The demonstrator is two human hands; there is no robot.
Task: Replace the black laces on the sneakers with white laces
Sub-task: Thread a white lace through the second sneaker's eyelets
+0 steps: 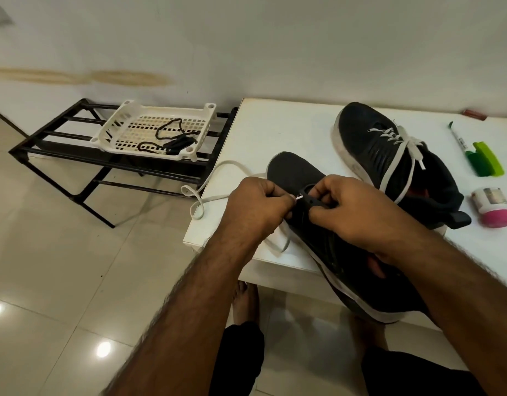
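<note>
Head view: flat white lace, mesh sneaker.

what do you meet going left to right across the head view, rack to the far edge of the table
rack → basket with black laces → near sneaker → laced sneaker → marker → green brush

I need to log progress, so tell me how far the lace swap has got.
Done: the black laces lie in the basket, and the far sneaker already wears a white lace. In hand: the left hand pinches the white lace tip at an eyelet of the near sneaker, which the right hand holds. Left: nearly all of this sneaker's lacing; most of the lace hangs loose off the table.
</note>
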